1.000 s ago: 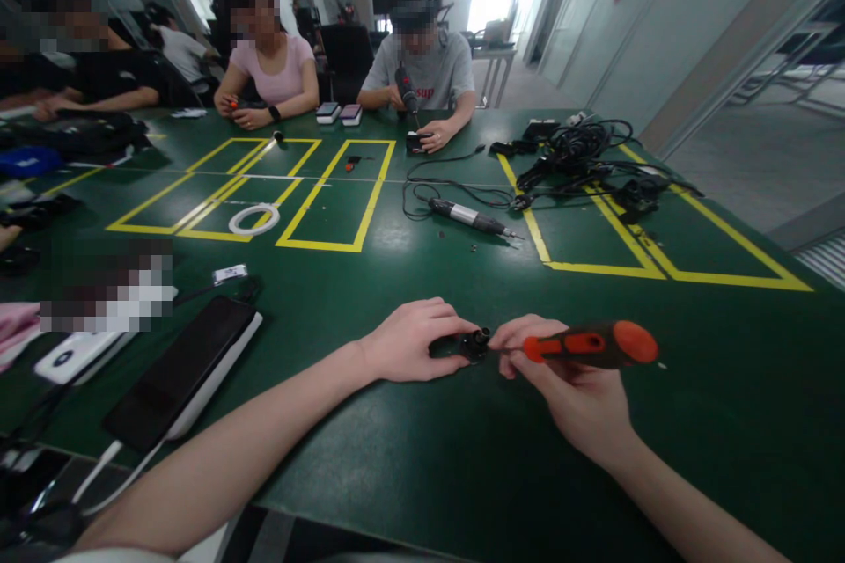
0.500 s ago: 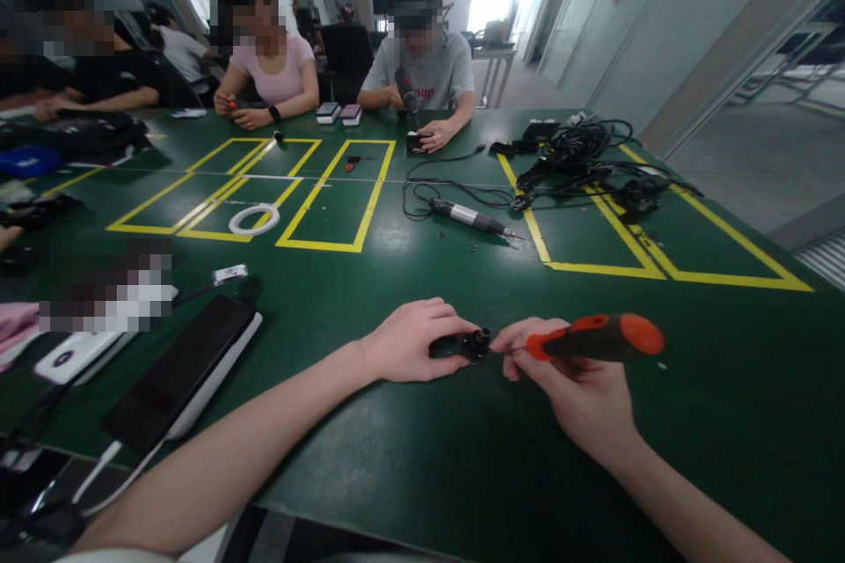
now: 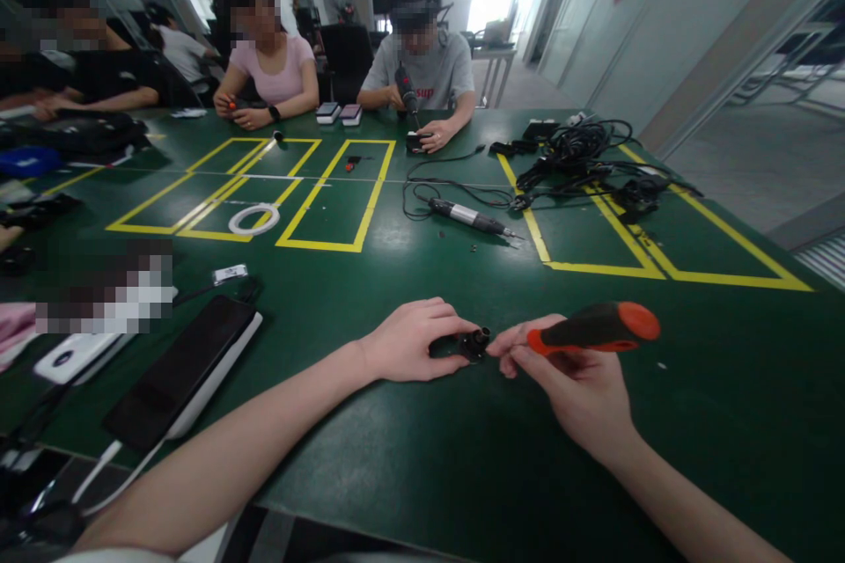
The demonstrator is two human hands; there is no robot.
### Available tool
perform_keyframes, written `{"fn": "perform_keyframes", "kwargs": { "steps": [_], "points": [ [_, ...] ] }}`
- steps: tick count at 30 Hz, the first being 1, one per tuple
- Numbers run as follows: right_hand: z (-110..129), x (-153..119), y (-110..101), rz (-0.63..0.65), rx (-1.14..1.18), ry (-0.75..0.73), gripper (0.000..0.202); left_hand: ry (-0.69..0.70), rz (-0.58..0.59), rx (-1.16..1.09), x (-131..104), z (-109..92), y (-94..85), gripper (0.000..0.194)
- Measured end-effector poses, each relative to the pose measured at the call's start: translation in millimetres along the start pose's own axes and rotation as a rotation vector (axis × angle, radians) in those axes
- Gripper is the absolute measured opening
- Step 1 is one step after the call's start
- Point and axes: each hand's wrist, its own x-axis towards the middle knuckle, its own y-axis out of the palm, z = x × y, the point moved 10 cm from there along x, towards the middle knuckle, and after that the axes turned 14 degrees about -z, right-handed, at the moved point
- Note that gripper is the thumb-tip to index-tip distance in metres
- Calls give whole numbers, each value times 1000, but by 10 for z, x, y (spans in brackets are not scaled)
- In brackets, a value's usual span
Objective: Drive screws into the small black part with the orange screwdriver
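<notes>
A small black part with a short tube on its upper side is sitting low over the green tabletop, in the near middle of the scene. The left hand is coming to it from the left, and its grip is clamping the part between thumb and fingers. On the right, the right hand is holding a screwdriver with a black and orange-red handle; this grip is closing around it, and the handle is pointing to the right. The fingers are hiding the tip, so I cannot tell if it is touching the part.

Farther away, a pen-shaped tool is lying on the tabletop, and to its right a tangle of black cables is partly covering the yellow tape. Farther left, a white ring is lying across other tape lines. At the near left, a dark phone is resting on a white block. At the far side, a person in a grey shirt is holding a drill over a black box.
</notes>
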Motion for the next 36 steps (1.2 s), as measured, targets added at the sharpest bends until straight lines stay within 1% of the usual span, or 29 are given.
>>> {"fn": "perform_keyframes", "kwargs": {
  "steps": [3,8,14,19,23,26,33,36],
  "points": [
    [14,13,3,2,19,0,17,-11,17,12,-1,12,16,33],
    [32,2,39,16,35,12,22,-32,37,33,-12,40,38,34],
    [46,1,0,-33,39,-21,18,-40,39,23,-19,46,46,34],
    [57,14,13,-1,8,-27,21,-46,45,28,-16,46,47,33],
    [48,4,46,23,39,-8,22,-29,37,33,-12,40,42,34],
    [46,6,26,-9,65,-11,18,-31,39,28,-15,45,46,34],
    [81,33,-29,-40,-51,-66,25,-32,35,19,-13,35,30,33],
    [75,24,-5,-10,-26,-50,24,-36,39,24,-13,37,30,34]
  ]
}}
